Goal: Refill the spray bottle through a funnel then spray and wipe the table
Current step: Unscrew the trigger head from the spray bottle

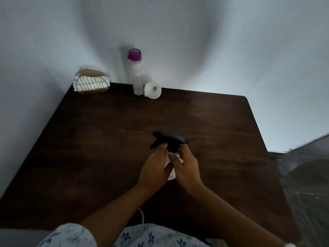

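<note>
In the middle of the frame, a little below the centre, both hands are closed around the spray bottle (171, 168), which stands on the dark wooden table (89, 157). The left hand (154, 168) wraps the pale body of the bottle from the left side, and the right hand (187, 168) grips it from the right, with its fingers up near the neck, just under the black trigger head (169, 140). The trigger head sits on top of the bottle and its nozzle points toward the left of the frame. At the far edge of the table, in the upper middle of the frame, a tall clear bottle with a purple cap (136, 72) stands upright, and a white funnel (152, 90) lies just beside it on its right. In the upper left, at the table corner, a wire napkin holder (91, 81) holds white napkins. Both sleeves at the bottom of the frame have a blue flower print.
</note>
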Action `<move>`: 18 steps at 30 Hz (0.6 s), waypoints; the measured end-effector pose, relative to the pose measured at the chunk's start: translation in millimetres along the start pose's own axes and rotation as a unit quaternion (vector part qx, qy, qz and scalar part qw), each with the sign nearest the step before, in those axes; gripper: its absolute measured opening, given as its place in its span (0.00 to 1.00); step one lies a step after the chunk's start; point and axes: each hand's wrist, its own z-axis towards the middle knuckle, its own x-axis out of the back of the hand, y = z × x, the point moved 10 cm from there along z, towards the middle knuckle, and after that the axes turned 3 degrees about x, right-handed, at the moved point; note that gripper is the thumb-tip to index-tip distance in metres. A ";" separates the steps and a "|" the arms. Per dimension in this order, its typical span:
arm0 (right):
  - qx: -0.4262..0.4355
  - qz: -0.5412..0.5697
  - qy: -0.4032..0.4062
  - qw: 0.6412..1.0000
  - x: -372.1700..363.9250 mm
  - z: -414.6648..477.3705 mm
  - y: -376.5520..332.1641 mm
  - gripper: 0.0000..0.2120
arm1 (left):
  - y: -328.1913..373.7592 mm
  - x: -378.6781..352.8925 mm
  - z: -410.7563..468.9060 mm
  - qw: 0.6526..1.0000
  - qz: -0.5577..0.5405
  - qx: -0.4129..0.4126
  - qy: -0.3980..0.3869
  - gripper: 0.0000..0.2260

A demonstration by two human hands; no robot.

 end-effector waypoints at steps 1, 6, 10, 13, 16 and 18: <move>0.002 0.001 -0.003 1.000 -6.9 -10.3 0.3 0.10 | -2.6 1.9 -10.6 1.000 -0.006 -0.001 0.004 0.14; -0.015 0.029 -0.016 0.999 -31.7 -42.4 8.1 0.13 | -10.8 7.6 -41.8 0.999 0.010 -0.039 0.001 0.10; -0.029 0.045 0.026 0.998 -32.1 -49.0 6.4 0.18 | -18.8 9.5 -52.1 1.000 0.012 -0.009 0.002 0.08; -0.020 0.039 0.043 0.998 -32.7 -46.8 4.9 0.11 | -20.1 9.0 -52.1 1.000 0.014 0.007 0.005 0.10; 0.007 0.021 0.059 0.998 -30.4 -44.8 8.5 0.09 | -23.8 6.9 -50.6 1.000 0.013 0.028 -0.001 0.11; 0.017 0.017 0.062 0.998 -31.3 -45.1 10.5 0.09 | -26.3 4.4 -50.8 0.999 0.017 0.035 -0.007 0.10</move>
